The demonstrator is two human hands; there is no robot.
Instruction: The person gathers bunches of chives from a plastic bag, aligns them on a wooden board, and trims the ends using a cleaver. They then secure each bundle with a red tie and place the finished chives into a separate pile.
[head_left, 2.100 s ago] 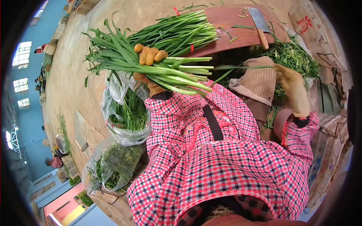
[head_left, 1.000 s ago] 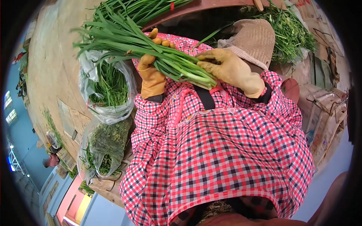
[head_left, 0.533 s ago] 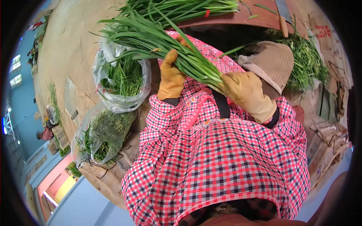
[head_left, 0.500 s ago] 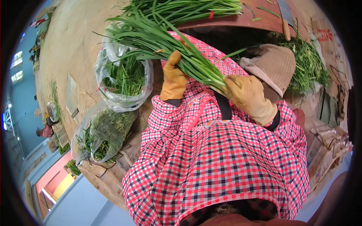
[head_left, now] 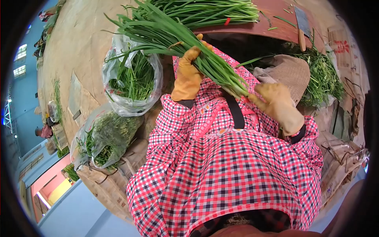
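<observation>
My left hand [head_left: 188, 75], in an orange-yellow work glove, is wrapped round a bundle of long flat green chives [head_left: 173, 39]. The leaves fan out to the upper left, and the pale cut ends point down to the right. Beside those ends is my gloved right hand [head_left: 281, 103], its fingers apart and one fingertip at or very near the stems. Behind the held bundle, a pile of chives [head_left: 221, 11] with a red band lies on a reddish board [head_left: 272, 19].
A knife [head_left: 302, 25] lies on the board's right side. Two plastic bags of greens, one open [head_left: 136, 108] and one slumped [head_left: 112, 138], stand at left. A ribbed brown fabric-like item [head_left: 290, 73] and loose greens [head_left: 325, 75] are at right.
My right hand has come off the stem ends and moved slightly right and down, its fingers loosening. The left hand still grips the chives, now tilted a little more steeply.
</observation>
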